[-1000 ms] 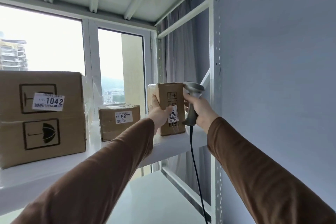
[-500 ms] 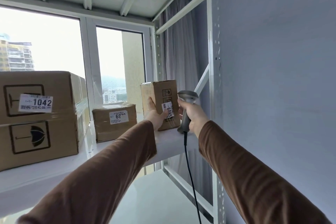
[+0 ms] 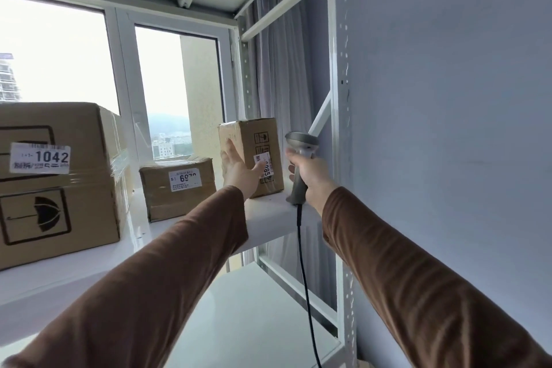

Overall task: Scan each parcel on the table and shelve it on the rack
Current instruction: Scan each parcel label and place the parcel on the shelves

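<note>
A small tall cardboard parcel (image 3: 255, 146) with a white label stands upright on the white rack shelf (image 3: 268, 218), near its right end. My left hand (image 3: 237, 169) lies flat against the parcel's front left side, fingers spread, thumb across the label. My right hand (image 3: 310, 178) grips the handle of a grey barcode scanner (image 3: 300, 158) just right of the parcel, with its black cable hanging down.
A low parcel labelled 69 (image 3: 177, 185) sits left of the tall one. A big box marked 1042 (image 3: 56, 176) fills the shelf's left. The rack's white upright (image 3: 340, 128) and a grey wall stand at the right, a lower shelf (image 3: 254, 317) below.
The tall parcel has slid deeper onto the shelf. My left hand has opened from a grip to a flat palm against it. The scanner hand stays beside it.
</note>
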A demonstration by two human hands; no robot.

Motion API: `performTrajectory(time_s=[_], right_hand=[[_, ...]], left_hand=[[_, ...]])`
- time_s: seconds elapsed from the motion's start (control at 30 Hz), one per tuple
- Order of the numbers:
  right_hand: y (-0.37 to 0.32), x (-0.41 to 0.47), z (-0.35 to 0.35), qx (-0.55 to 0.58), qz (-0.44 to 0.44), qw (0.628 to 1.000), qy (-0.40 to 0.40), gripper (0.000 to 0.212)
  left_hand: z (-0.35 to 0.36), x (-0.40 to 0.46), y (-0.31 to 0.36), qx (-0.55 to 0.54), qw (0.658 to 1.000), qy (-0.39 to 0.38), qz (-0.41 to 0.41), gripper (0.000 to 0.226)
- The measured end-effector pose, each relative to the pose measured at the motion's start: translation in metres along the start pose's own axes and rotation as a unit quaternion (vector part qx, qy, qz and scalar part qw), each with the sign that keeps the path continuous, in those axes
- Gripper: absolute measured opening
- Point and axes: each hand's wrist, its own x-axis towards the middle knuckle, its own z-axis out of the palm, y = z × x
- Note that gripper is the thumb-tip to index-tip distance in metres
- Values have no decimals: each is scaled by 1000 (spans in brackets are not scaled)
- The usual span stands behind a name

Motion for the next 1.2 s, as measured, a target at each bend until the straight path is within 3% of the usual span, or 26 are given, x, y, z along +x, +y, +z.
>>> performTrajectory(time_s=[0.1,0.3,0.67,0.87,1.2], right_hand=[[-5,-30,-16,-23,-33,999,20,18],[-4,-107,-73,-65,-105,989,80,32],[20,-285,-244,-199,-45,945,257,34],[26,-376,-340,-208,-20,912,352,18],[-8,-562,-512,-227,0,850,475,19]], left_hand=[[3,-23,11,-10,998,17,64,100],[37,-100,25,-89,983,-68,147,92],[164,-292,38,-193,930,-307,63,84],[224,-389,65,-191,893,-404,43,82],[319,-599,174,-222,821,-525,36,81]])
